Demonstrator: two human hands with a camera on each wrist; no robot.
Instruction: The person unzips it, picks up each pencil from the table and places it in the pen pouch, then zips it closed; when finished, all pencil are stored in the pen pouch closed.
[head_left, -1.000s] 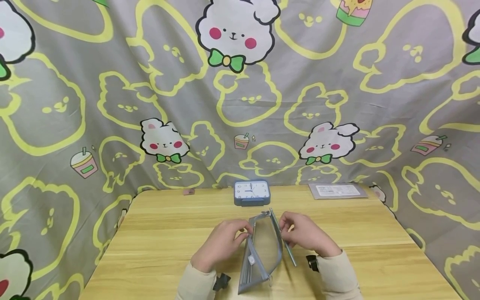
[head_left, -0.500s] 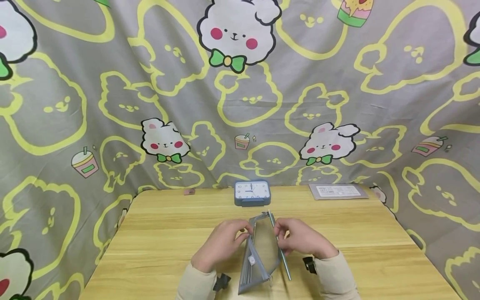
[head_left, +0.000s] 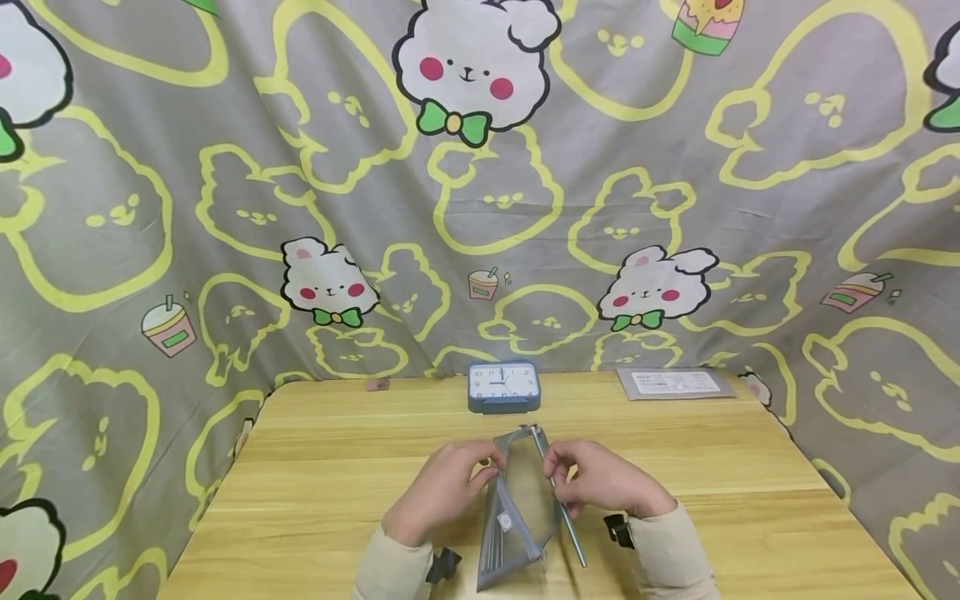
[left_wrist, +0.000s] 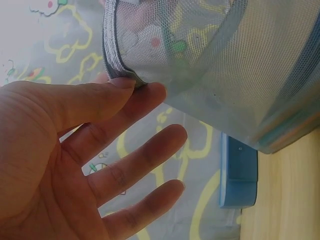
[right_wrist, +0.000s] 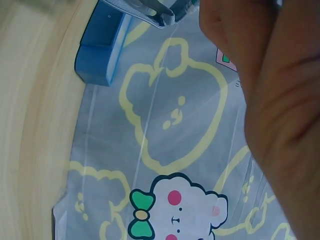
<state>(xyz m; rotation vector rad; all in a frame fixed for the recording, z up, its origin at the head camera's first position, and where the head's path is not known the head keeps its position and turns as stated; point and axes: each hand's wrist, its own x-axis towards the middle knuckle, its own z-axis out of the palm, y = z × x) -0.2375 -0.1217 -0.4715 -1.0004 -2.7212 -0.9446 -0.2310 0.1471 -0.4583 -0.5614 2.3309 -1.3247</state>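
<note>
A grey mesh zipper pouch (head_left: 517, 546) stands with its mouth spread in front of me. My left hand (head_left: 442, 492) pinches the zipper edge (left_wrist: 119, 55) between thumb and forefinger; its other fingers are spread in the left wrist view. Through the mesh (left_wrist: 220, 70), several slim sticks show blurred at the bottom. My right hand (head_left: 603, 479) holds a slim, shiny greenish-grey pencil (head_left: 573, 536) at the pouch's right rim. Its far end is by the far zipper corner, its near end points toward me. In the right wrist view the hand (right_wrist: 270, 75) hides the pencil.
A blue alarm clock (head_left: 504, 387) stands just beyond the pouch. At the back right lies a flat grey packet (head_left: 677, 383) with a white label. A small pinkish block (head_left: 378, 384) sits at the back left edge. Patterned curtain (head_left: 480, 200) encloses the wooden table (head_left: 337, 467).
My right hand has moved left with the pencil, from outside the pouch's right side to its rim, and the pencil has slid toward me. My left hand keeps its pinch.
</note>
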